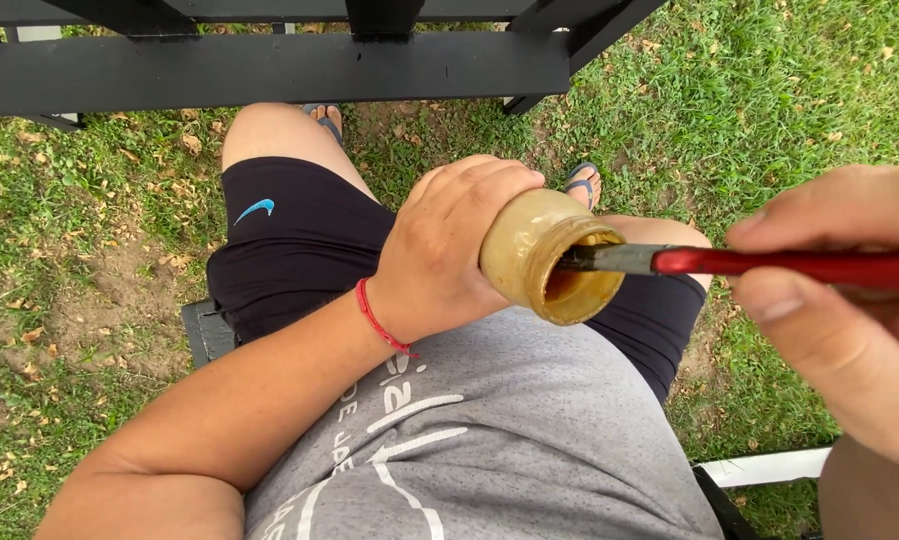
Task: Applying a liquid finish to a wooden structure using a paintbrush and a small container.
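Above the lap, at centre of view, a small jar (540, 252) smeared w/ yellowish paint is tilted sideways, its open mouth facing right. Left hand (445, 250) is wrapped around the jar body, fingers closed on it; a red cord bracelet (380, 320) sits on the wrist. Right hand (845, 300) pinches a red-handled brush (770, 262), bristle end inside the jar mouth. Below: grey shirt (510, 430), black shorts (290, 240). Beyond the knees, a black wooden fence (270, 70) over grass (790, 90).
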